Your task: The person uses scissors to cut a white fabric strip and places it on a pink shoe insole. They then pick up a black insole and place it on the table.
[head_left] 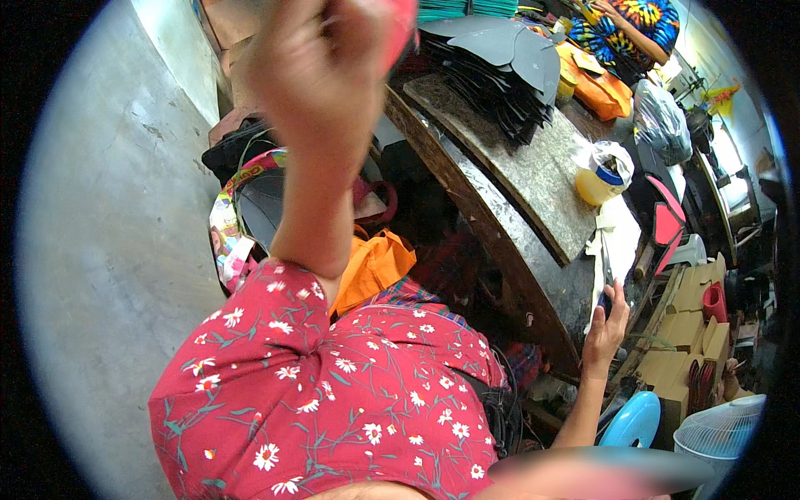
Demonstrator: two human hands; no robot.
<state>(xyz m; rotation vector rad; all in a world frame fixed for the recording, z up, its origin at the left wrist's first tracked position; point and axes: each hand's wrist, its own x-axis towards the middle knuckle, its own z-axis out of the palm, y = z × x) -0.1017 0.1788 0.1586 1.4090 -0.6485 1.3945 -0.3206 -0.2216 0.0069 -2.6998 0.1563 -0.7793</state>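
Raised at the top of the view, my left hand (321, 62) is smeared by motion. Its fingers look curled, and a flat pinkish-red piece (401, 33) shows at their far edge, apparently in their grip. Over the right end of the workbench (546, 287), my right hand (608, 323) has its thumb and fingers closed around the dark handle of a slim tool (605, 298). A grey, blade-like part seems to run forward from it; whether it is scissors or a knife I cannot make out. White fabric-like material (618, 229) lies under and beside this tool.
A worn board (517, 196) on the bench bears stacked grey-black cut sheets (508, 62) and a yellow jar (597, 185). Pinkish-red pieces (667, 218), cardboard boxes (667, 367), a blue round seat (632, 419) and a fan (721, 429) stand right. Another person (633, 29) works at far right.
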